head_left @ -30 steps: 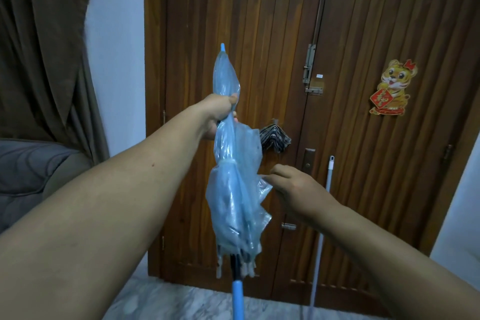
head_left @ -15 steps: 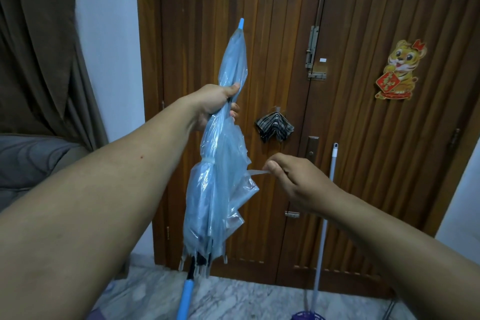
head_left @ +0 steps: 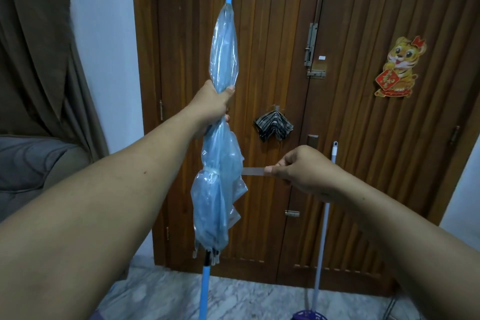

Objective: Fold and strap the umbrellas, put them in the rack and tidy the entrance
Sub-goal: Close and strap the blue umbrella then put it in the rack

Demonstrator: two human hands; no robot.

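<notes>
The left hand (head_left: 210, 106) grips the blue umbrella (head_left: 220, 163) upright before the wooden door (head_left: 259, 34) (canopy gathered, tip up). The right hand (head_left: 301, 169) pinches its strap (head_left: 253, 171), pulled out sideways.

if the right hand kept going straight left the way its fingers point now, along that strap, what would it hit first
Most likely the folded blue umbrella. The right hand pinches the clear strap, which runs level from its fingertips to the canopy's cinched waist. Nothing else shows in that gap, though depth is hard to judge from one view.
</notes>
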